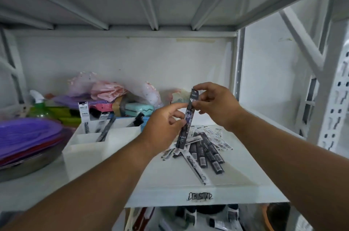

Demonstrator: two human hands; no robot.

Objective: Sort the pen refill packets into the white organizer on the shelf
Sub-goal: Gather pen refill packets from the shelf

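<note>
A long dark pen refill packet (pixel 184 133) hangs nearly upright above the shelf, held by both hands. My left hand (pixel 162 127) pinches its middle; my right hand (pixel 215 104) pinches its top end. Below it a loose pile of refill packets (pixel 204 147), dark and white, lies on the white shelf board. To the left stands the white organizer (pixel 85 153) with several compartments. A few packets (pixel 104 130) lean in its back compartments, one white packet (pixel 84 115) standing upright.
A stack of purple and red lids (pixel 28 136) on a metal bowl sits at the far left. Behind the organizer are pink bags (pixel 105 89), a green spray bottle (pixel 38 104) and boxes. The rack's white upright (pixel 332 108) stands at right. More packets lie on the lower shelf (pixel 198 217).
</note>
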